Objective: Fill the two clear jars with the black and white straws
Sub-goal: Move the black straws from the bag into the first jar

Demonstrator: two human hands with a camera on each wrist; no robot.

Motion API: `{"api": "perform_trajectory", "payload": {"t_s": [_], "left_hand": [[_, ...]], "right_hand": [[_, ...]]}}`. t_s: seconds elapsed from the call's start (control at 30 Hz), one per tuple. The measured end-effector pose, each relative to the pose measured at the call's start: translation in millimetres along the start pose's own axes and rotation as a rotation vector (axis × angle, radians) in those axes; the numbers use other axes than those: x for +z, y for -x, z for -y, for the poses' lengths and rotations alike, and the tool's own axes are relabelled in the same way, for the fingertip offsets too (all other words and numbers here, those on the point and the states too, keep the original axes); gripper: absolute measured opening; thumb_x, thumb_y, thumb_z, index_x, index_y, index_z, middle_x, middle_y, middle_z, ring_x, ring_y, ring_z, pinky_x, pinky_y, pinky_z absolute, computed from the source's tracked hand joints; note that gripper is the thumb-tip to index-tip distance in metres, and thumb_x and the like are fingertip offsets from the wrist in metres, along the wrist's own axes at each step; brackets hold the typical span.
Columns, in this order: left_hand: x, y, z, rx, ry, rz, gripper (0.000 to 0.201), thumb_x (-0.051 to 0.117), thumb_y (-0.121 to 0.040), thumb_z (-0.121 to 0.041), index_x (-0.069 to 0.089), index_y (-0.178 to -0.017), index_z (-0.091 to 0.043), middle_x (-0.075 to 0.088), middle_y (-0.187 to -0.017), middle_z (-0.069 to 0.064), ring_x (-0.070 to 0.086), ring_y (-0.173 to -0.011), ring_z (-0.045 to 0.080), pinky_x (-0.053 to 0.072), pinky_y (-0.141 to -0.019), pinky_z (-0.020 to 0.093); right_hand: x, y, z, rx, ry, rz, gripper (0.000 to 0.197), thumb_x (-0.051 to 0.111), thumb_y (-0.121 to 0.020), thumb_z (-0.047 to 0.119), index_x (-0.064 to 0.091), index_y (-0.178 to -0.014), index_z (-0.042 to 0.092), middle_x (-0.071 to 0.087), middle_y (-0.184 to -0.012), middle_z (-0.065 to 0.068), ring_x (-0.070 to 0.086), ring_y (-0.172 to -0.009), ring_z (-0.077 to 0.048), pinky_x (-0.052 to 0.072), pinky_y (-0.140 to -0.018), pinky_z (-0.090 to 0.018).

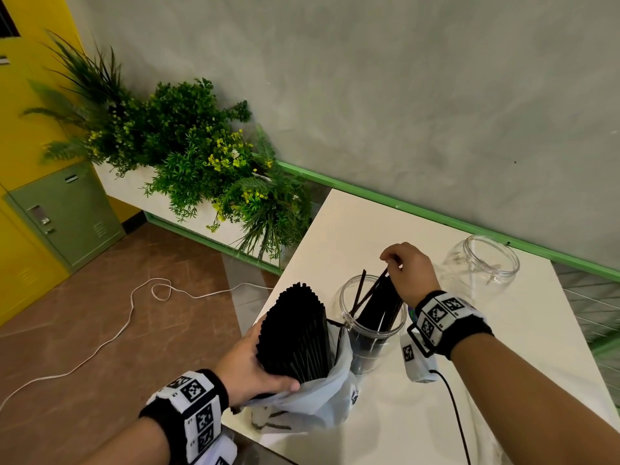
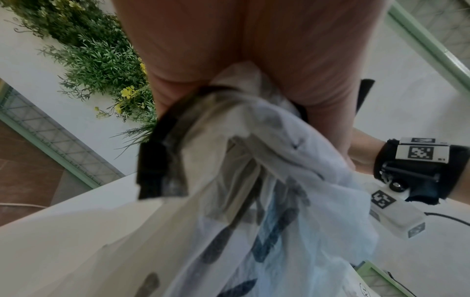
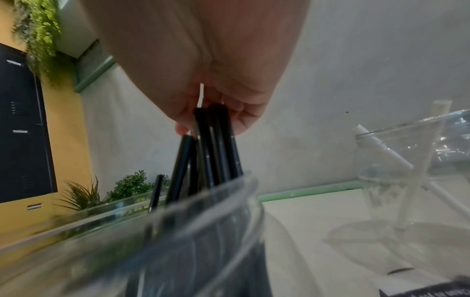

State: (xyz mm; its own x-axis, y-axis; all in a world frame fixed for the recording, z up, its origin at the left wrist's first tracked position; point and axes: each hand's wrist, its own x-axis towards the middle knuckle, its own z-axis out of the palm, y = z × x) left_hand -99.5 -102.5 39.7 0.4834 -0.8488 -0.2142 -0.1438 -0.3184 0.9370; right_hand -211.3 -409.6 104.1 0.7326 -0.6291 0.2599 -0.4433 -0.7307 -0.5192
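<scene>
Counts: I see two clear wide-mouthed plastic jars, one thick bundle of black straws, one translucent white plastic bag, a small cluster of black straws in the nearer jar, and at least two white straws in the farther jar.
Landmark: I place everything from the nearer clear jar (image 1: 372,322), which stands upright on the white tabletop (image 1: 523,357).
Left hand: my left hand (image 1: 250,367), left of the nearer jar, has its fingers and thumb wrapped round the lower part of the thick bundle of black straws (image 1: 295,333), pressing bag plastic against it.
Bundle: it stands nearly upright just left of the nearer jar, its bottom sunk in the translucent white plastic bag (image 1: 322,401), its fanned top level with the jar's mouth.
Bag: it is crumpled on the tabletop, touching the nearer jar's left side; it carries dark printed marks.
Nearer jar: it holds the small cluster of black straws (image 1: 379,303), which lean and poke out above its rim.
Right hand: my right hand (image 1: 411,273), above the nearer jar's mouth, has its fingertips pinched together on the top ends of several of those black straws; the wrist view shows the fingers bunched tight round them.
Farther jar: the second clear jar (image 1: 483,263) stands to the right of the nearer jar and well apart from it; the right wrist view shows the white straws (image 3: 381,149) leaning inside it.
</scene>
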Motion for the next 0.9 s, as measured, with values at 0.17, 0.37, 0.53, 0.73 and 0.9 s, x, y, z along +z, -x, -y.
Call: {"api": "perform_trajectory", "payload": {"t_s": [0.17, 0.37, 0.53, 0.73, 0.9], "left_hand": [[0.3, 1.2, -1.6, -0.017, -0.005, 0.002, 0.121, 0.089, -0.036, -0.057, 0.029, -0.138, -0.033, 0.046, -0.131, -0.02, 0.042, -0.121, -0.005, 0.033, -0.105, 0.02], [-1.1, 1.9, -4.7, -0.03, -0.021, -0.004, 0.122, 0.087, -0.034, -0.06, 0.026, -0.137, -0.037, 0.045, -0.132, -0.018, 0.042, -0.124, 0.001, 0.031, -0.104, 0.02], [-0.5, 0.4, -3.1, -0.025, -0.031, -0.005, 0.119, 0.089, -0.037, -0.058, 0.026, -0.136, -0.04, 0.044, -0.135, -0.017, 0.041, -0.127, 0.002, 0.032, -0.107, 0.025], [-0.1, 0.8, -4.1, -0.011, -0.045, -0.009, 0.118, 0.088, -0.036, -0.058, 0.026, -0.134, -0.04, 0.045, -0.131, -0.021, 0.042, -0.124, 0.001, 0.032, -0.106, 0.024], [0.2, 1.9, -3.7, -0.016, -0.054, -0.008, 0.124, 0.088, -0.035, -0.058, 0.027, -0.14, -0.035, 0.045, -0.135, -0.016, 0.041, -0.127, 0.003, 0.032, -0.108, 0.026]], "right_hand": [[-0.8, 6.1, -6.6, -0.053, 0.059, 0.048, 0.029, 0.047, -0.092, -0.003, 0.071, -0.101, 0.009, 0.065, -0.104, -0.008, 0.056, -0.099, -0.028, 0.032, -0.08, -0.021], [-21.2, 30.4, 2.6, -0.215, 0.116, -0.06, 0.016, 0.057, -0.092, 0.018, 0.07, -0.102, 0.015, 0.061, -0.096, -0.001, 0.054, -0.091, -0.024, 0.034, -0.079, -0.022], [-26.4, 58.4, 2.3, -0.058, 0.206, 0.161, 0.026, 0.079, -0.075, 0.034, 0.061, -0.087, 0.019, 0.048, -0.083, 0.006, 0.049, -0.064, -0.013, 0.036, -0.061, -0.027], [-20.9, 58.4, 13.1, -0.044, 0.023, 0.126, 0.012, 0.075, -0.075, 0.003, 0.068, -0.077, 0.012, 0.051, -0.071, 0.012, 0.048, -0.065, -0.002, 0.034, -0.062, -0.007], [-22.0, 14.8, 47.8, -0.194, 0.148, 0.185, 0.017, 0.066, -0.083, 0.006, 0.066, -0.1, 0.011, 0.062, -0.091, -0.002, 0.056, -0.083, -0.018, 0.042, -0.076, -0.024]]}}
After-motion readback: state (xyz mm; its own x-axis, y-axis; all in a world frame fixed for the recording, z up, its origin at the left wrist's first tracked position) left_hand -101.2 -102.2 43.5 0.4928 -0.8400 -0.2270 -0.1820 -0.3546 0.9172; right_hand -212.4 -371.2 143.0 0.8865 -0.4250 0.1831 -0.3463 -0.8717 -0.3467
